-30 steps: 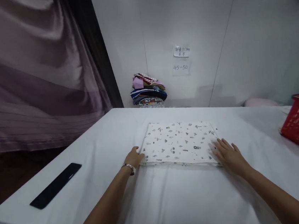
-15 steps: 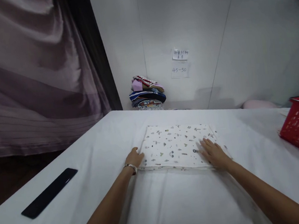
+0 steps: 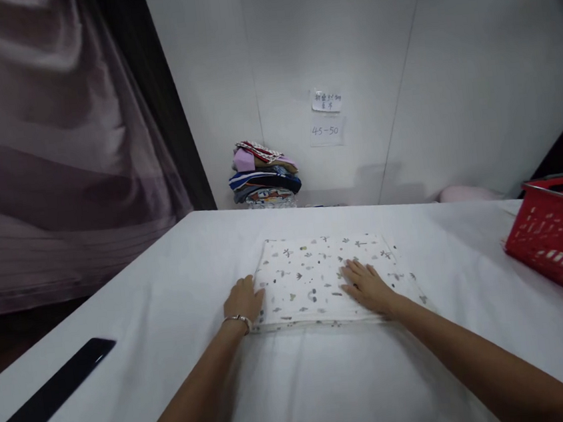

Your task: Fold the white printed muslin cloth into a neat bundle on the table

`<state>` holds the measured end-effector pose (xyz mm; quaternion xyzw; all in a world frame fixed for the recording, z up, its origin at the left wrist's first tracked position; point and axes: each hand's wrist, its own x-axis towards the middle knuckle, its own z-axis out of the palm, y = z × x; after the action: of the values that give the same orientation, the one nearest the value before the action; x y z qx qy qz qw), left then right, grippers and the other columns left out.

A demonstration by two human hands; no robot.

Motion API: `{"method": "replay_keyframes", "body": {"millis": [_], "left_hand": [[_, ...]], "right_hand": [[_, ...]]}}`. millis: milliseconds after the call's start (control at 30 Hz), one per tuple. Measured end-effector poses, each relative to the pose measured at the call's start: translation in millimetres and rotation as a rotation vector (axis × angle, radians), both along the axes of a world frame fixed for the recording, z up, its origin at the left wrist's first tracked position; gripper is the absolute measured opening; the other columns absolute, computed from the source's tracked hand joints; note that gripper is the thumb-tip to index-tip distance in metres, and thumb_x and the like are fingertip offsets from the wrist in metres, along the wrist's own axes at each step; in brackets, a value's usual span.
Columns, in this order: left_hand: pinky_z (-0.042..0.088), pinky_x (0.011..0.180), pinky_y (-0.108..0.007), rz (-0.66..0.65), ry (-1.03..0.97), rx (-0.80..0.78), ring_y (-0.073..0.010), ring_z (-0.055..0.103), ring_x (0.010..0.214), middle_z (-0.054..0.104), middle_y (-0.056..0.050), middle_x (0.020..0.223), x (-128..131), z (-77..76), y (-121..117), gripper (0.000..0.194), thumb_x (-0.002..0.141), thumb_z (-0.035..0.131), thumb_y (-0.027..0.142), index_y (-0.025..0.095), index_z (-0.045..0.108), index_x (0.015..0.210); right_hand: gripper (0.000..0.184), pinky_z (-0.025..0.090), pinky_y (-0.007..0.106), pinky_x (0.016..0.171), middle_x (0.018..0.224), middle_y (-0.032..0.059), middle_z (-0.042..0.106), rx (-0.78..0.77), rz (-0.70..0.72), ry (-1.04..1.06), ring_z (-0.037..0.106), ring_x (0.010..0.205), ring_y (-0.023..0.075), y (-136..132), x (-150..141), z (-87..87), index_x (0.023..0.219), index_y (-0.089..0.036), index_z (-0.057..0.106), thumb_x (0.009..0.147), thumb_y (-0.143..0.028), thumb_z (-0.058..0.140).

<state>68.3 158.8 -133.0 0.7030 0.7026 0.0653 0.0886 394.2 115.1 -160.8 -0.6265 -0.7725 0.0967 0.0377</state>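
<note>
A folded white cloth (image 3: 313,271) with small grey and dark prints lies flat on the white-covered table (image 3: 170,296). My left hand (image 3: 243,300), a bracelet at its wrist, rests at the cloth's near left corner with its fingers curled at the edge, which hides whether they grip it. My right hand (image 3: 367,287) lies flat on top of the cloth, right of its middle, fingers stretched out and holding nothing.
A red plastic basket (image 3: 559,239) stands at the table's right edge. A long black flat object (image 3: 44,400) lies near the left front edge. A stack of folded clothes (image 3: 264,179) sits by the wall behind, below two paper notes (image 3: 326,115). A purple curtain (image 3: 43,149) hangs left.
My right hand has slid left across the cloth, from its right edge toward the middle. My left hand has stayed at the left corner. The view has shifted slightly right.
</note>
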Motion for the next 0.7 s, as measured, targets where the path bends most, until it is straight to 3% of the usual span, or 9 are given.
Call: {"method": "replay_keyframes", "body": {"millis": [133, 300, 400, 567, 700], "left_hand": [[0.027, 0.106, -0.037, -0.175, 0.023, 0.063, -0.0244, 0.027, 0.135, 0.032, -0.012, 0.147, 19.6, -4.0, 23.3, 0.053, 0.089, 0.038, 0.041, 0.015, 0.038, 0.134], [0.019, 0.109, -0.045, -0.153, 0.005, -0.023, -0.0272, 0.020, 0.138, 0.020, -0.009, 0.152, 18.9, -28.7, 39.1, 0.058, 0.090, 0.030, 0.047, 0.020, 0.030, 0.141], [0.018, 0.110, -0.044, -0.164, -0.026, -0.017, -0.0269, 0.018, 0.139, 0.019, -0.008, 0.153, 12.1, -35.7, 41.0, 0.060, 0.089, 0.030, 0.050, 0.021, 0.030, 0.141], [0.025, 0.109, -0.037, -0.155, -0.027, -0.039, -0.0233, 0.026, 0.137, 0.026, -0.010, 0.150, 9.4, -21.7, 65.6, 0.058, 0.090, 0.029, 0.049, 0.017, 0.037, 0.137], [0.022, 0.111, -0.036, -0.220, 0.062, 0.045, -0.0205, 0.019, 0.139, 0.024, -0.008, 0.151, 19.8, -4.7, 107.8, 0.052, 0.090, 0.032, 0.031, 0.016, 0.032, 0.140]], "right_hand": [[0.066, 0.010, 0.047, 0.111, 0.153, 0.0108, 0.013, 0.055, -0.054, -0.070, 0.007, 0.140, 0.0257, 31.6, 7.9, 4.5, 0.144, -0.016, 0.027, 0.091, -0.056, 0.020], [0.062, 0.016, 0.050, 0.109, 0.152, 0.0115, 0.020, 0.046, -0.263, -0.116, 0.014, 0.139, 0.0286, 56.2, 43.6, -9.3, 0.141, -0.016, 0.031, 0.092, -0.052, 0.023], [0.062, 0.020, 0.050, 0.108, 0.151, 0.0105, 0.023, 0.032, -0.262, -0.076, 0.016, 0.139, 0.0288, 60.0, 60.4, -16.8, 0.141, -0.018, 0.032, 0.092, -0.054, 0.022], [0.051, 0.024, 0.045, 0.109, 0.149, 0.0103, 0.027, 0.135, -0.292, -0.102, 0.020, 0.138, 0.0256, 77.3, 92.2, -9.4, 0.140, -0.018, 0.034, 0.095, -0.039, 0.024], [0.055, 0.030, 0.043, 0.106, 0.146, 0.0135, 0.033, 0.092, -0.276, -0.186, 0.026, 0.135, 0.0270, 105.3, 124.3, 3.5, 0.141, -0.013, 0.033, 0.085, -0.013, 0.038]]}}
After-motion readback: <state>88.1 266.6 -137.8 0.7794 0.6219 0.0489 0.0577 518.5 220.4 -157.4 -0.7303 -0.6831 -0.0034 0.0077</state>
